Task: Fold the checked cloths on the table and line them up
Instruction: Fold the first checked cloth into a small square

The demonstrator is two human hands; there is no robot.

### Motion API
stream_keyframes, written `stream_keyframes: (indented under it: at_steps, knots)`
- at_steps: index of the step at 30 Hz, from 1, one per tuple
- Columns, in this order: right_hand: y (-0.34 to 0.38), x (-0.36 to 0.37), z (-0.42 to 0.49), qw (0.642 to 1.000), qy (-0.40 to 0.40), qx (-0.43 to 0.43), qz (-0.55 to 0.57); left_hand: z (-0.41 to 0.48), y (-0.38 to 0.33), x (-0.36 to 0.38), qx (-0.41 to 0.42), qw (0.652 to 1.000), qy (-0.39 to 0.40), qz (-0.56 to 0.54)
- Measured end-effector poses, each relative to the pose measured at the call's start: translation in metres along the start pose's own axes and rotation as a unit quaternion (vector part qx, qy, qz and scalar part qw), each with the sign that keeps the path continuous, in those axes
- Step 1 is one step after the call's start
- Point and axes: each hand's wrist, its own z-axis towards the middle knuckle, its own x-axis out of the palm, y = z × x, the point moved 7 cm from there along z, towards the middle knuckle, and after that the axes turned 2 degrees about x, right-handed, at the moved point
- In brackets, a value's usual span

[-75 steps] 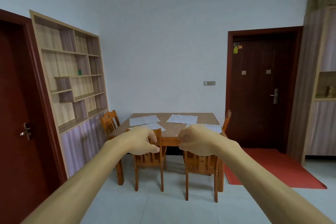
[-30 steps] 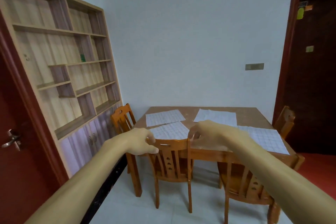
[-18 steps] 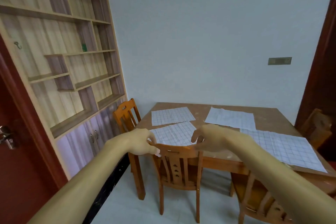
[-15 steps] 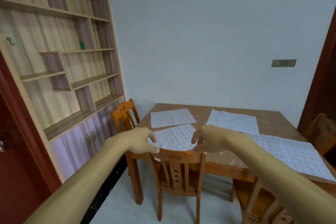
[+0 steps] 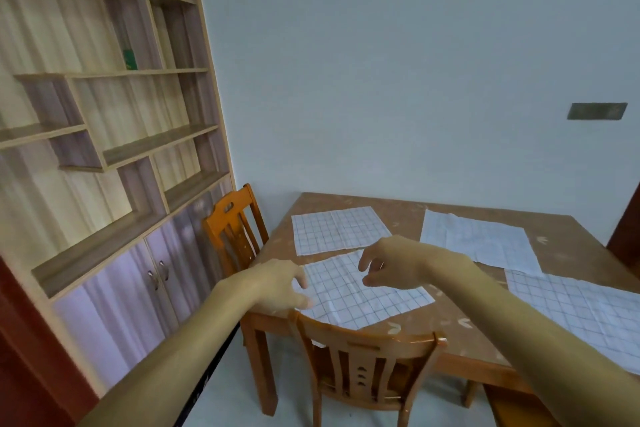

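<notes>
Several white checked cloths lie flat and unfolded on the brown wooden table (image 5: 408, 218). The nearest cloth (image 5: 360, 295) sits at the table's front left corner. Behind it lies a second cloth (image 5: 337, 229), a paler third cloth (image 5: 479, 239) lies at the back right, and another cloth (image 5: 581, 312) reaches the right edge. My left hand (image 5: 277, 284) hovers over the near cloth's left edge, fingers loosely spread. My right hand (image 5: 391, 263) hangs above its far side, fingers loosely curled, holding nothing.
An orange wooden chair (image 5: 363, 364) is tucked under the table's near side, right below my hands. A second chair (image 5: 235, 229) stands at the table's left end. A tall shelf unit with cabinet doors (image 5: 114, 163) lines the left wall.
I have walked from across the room up to the table. Both hands, held out in front before, now reach over the near left cloth, and the fingers have opened.
</notes>
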Motion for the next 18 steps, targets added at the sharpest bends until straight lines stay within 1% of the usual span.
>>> stream_keyframes:
  at_steps: [7, 10, 13, 18]
  knots:
    - [-0.032, 0.012, 0.106, 1.0, 0.028, -0.003, 0.002, 0.084, 0.045, 0.002, -0.007, 0.999, 0.029, -0.023]
    - [-0.044, 0.016, 0.147, 0.999, 0.044, -0.015, 0.001, 0.122, 0.059, -0.001, -0.024, 0.999, 0.03, -0.027]
    - [-0.056, 0.01, 0.185, 0.998, 0.047, -0.033, 0.018, 0.161, 0.067, -0.005, -0.041, 0.998, 0.041, -0.019]
    - [-0.082, -0.001, 0.24, 0.997, 0.052, -0.046, 0.038, 0.22, 0.071, -0.013, -0.044, 0.997, 0.069, -0.013]
